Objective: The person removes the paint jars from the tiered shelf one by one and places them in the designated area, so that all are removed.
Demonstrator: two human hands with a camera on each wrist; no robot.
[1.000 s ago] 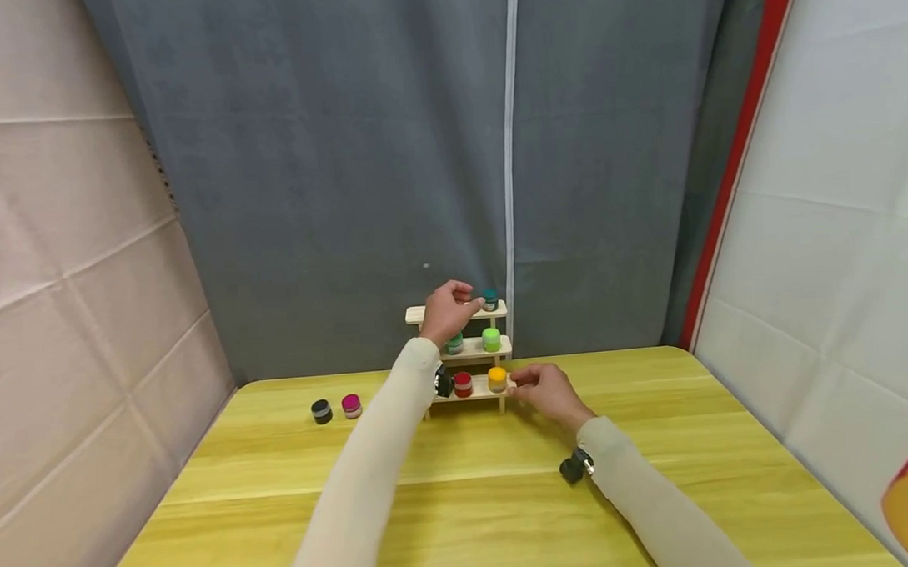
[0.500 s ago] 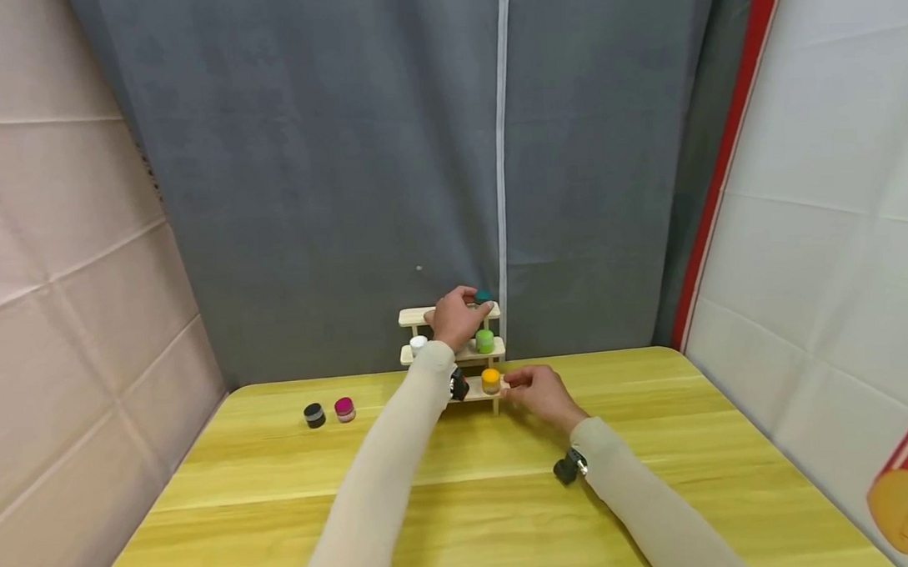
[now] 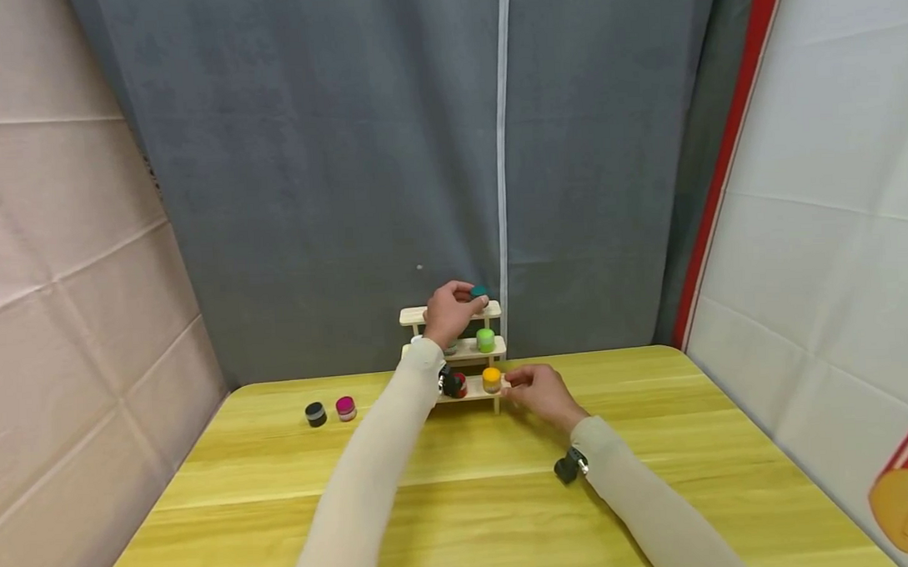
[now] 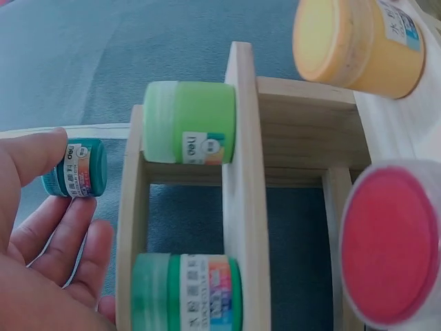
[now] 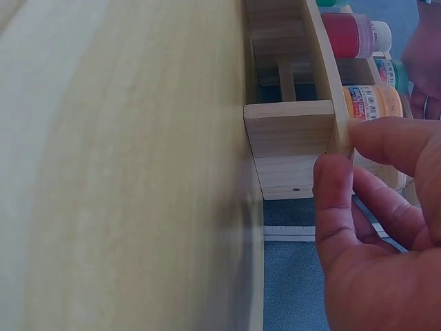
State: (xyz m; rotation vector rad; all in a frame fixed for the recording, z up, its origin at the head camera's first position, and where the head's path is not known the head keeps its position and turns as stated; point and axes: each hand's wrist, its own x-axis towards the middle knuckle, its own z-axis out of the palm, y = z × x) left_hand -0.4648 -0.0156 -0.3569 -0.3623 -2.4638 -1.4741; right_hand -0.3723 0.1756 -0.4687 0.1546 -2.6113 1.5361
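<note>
My left hand is at the top tier of the small three-tier wooden rack. Its thumb and fingers pinch a teal-lidded paint jar. My right hand grips the right end of the lowest shelf between thumb and forefinger, beside the yellow paint jar. A red paint jar shares that shelf, partly hidden by the left wrist in the head view. The middle shelf bears a light green paint jar and a darker green paint jar.
A black-lidded jar and a magenta-lidded jar stand on the yellow wood-grain table, left of the rack. A grey curtain hangs close behind the rack. Pale cloth walls flank both sides.
The left hand went right to the teal-lidded jar and took hold of it, then shifted slightly back left with it. The right hand stayed at the rack's end.
</note>
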